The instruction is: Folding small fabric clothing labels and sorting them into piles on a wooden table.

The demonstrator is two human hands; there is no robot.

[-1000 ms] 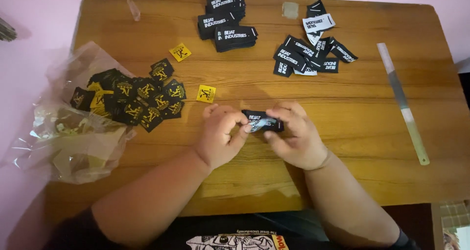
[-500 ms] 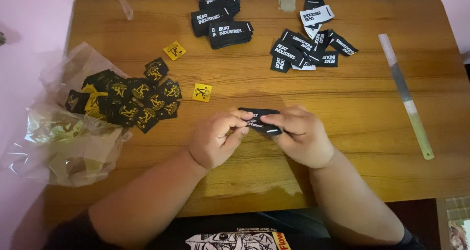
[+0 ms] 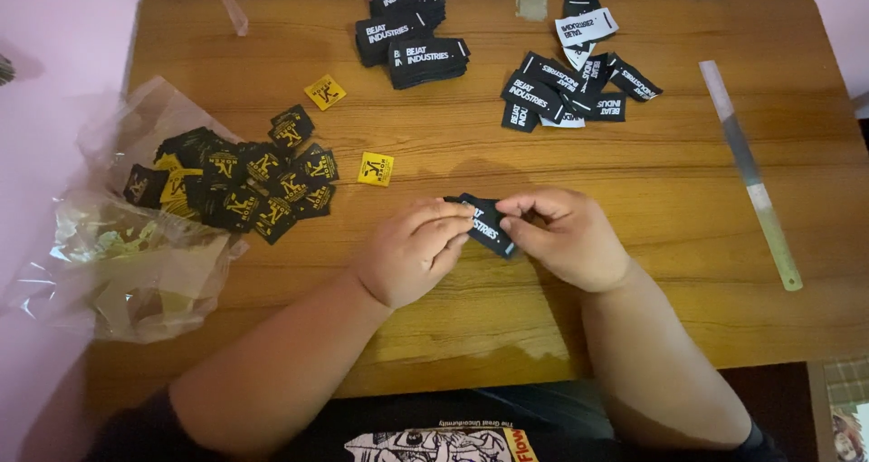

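Nearest the camera, both forearms come up from the bottom edge over the brown wooden worktop (image 3: 688, 245). The left hand (image 3: 412, 254) & right hand (image 3: 566, 236) meet approx. at the worktop's middle, each w/ fingers curled & grip closed, thumb & fingertips pinching a small black woven fabric label with white print (image 3: 487, 224). The label sits between the two hands, tilted, lifted just off the wood; left pinches its near-left end, right its far-right end.

Left of the hands, a crumpled clear plastic bag (image 3: 127, 263) hangs over the worktop's left edge. On & beside it is a loose heap of small black square labels with yellow print (image 3: 244, 186), overlapping. Two yellow square labels with black print lie apart from the heap: one (image 3: 376, 169) just beyond the left hand, the other (image 3: 325, 92) farther back.

To the right, a long thin metal ruler (image 3: 749, 172) lies slanted near the right edge, well apart from the hands.

Farther back, right of centre, a scattered cluster of black rectangular labels with white print (image 3: 566, 86), a few turned white side up. At the far edge, centre, neat stacks of the same black labels (image 3: 412, 32), touching each other. A small clear plastic scrap (image 3: 235, 14) lies at far left
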